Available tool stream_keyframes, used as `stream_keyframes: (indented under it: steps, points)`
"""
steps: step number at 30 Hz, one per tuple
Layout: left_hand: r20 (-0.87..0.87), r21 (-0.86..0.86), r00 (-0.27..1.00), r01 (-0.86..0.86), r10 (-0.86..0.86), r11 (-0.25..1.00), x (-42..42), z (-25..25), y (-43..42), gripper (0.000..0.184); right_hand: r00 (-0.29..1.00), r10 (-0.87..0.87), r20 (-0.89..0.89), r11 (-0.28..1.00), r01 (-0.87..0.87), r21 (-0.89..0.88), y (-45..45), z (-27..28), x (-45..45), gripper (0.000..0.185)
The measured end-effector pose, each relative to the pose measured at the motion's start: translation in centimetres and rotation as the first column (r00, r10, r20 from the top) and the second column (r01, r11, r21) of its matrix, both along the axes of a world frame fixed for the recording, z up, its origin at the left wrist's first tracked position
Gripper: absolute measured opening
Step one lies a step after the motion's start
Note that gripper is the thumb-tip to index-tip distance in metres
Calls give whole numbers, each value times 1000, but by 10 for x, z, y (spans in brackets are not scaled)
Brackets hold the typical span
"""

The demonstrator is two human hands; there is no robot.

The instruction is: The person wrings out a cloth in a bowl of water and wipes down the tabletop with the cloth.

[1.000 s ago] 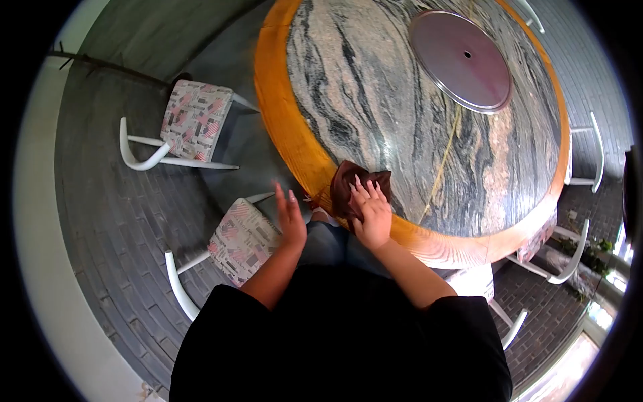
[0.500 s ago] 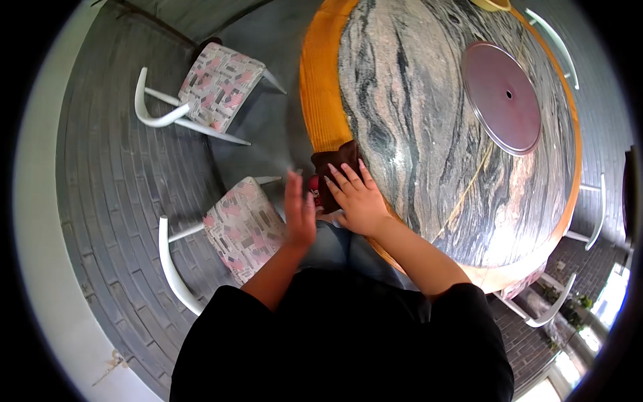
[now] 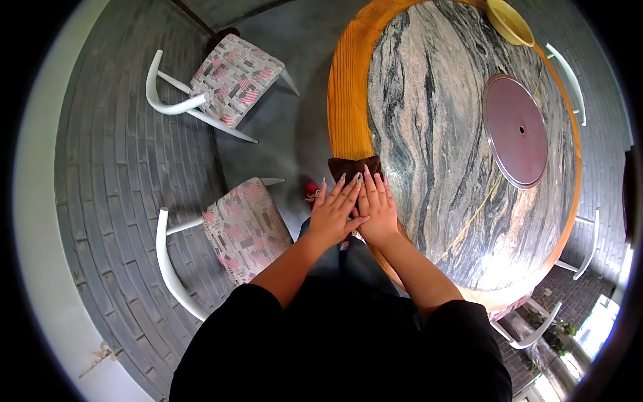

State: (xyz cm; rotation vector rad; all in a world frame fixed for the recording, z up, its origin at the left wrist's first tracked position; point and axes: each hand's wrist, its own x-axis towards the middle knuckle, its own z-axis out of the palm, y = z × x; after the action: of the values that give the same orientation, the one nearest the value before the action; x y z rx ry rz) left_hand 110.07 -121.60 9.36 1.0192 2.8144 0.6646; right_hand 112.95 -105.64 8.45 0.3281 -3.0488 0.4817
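A dark brown cloth (image 3: 348, 165) lies on the wooden rim (image 3: 349, 100) of a round table, at its near left edge. My right hand (image 3: 378, 213) rests flat on the cloth, fingers stretched out and pointing away from me. Beside it, my left hand (image 3: 331, 220) also has its fingers straight, with the fingertips over the cloth. The two hands touch, and the left thumb crosses toward the right hand. They cover the near part of the cloth.
The table's streaked stone top (image 3: 435, 134) carries a reddish-brown round disc (image 3: 516, 132). A yellow basin (image 3: 510, 24) stands at the far edge. Patterned chairs with white frames, one near (image 3: 244, 228) and one farther (image 3: 238, 79), are on the left. A red shoe (image 3: 311, 191) shows below.
My left hand has come from the raised position at the left onto the cloth beside my right hand. My right hand stays on the cloth, and the camera view has shifted.
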Motion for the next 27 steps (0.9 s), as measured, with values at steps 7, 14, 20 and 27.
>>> stream_keyframes:
  steps: [7,14,20,27]
  points:
    - [10,2,997,74,-74,997,-48,-2,-7,85,991,-124,47,992,126,-32,-15,-4,-31,65]
    - [17,-12,988,156,-156,988,-108,-1,-18,87,978,-206,8,978,206,-15,-29,-4,-80,63]
    - [11,1,981,196,-196,981,-161,-5,-22,88,965,-262,10,965,262,-2,-36,-1,-128,60]
    - [-30,0,980,199,-199,980,-202,-8,-18,83,951,-306,-44,952,304,-39,-37,-6,-166,60]
